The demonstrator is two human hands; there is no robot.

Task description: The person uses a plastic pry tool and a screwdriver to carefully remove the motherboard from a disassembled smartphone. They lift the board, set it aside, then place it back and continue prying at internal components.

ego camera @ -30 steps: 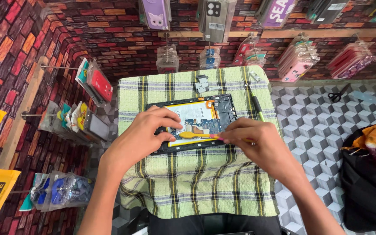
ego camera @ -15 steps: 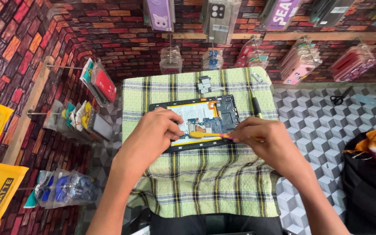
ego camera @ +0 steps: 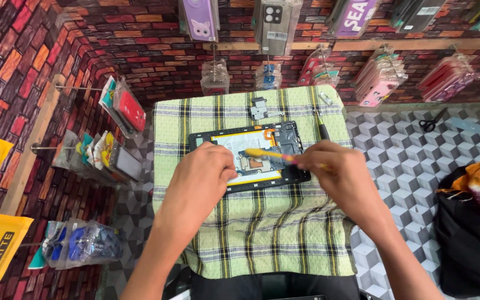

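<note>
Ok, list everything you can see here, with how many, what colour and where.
Opened tablet with white battery: one, black frame, middle of the cloth.
Green checked cloth: one, green with dark stripes, covering the work surface.
Yellow slim tool: one, over the tablet, held in the right hand.
Small grey metal part: one, on the cloth behind the tablet.
Dark screwdriver: one, on the cloth right of the tablet.
Packaged phone cases: many, mixed colours, hanging on the brick-patterned walls.
Scissors: one, black, on the cube-patterned surface at right.
Black bag: one, far right.
Left hand: resting on the tablet's left part.
Right hand: gripping the tool.
</note>
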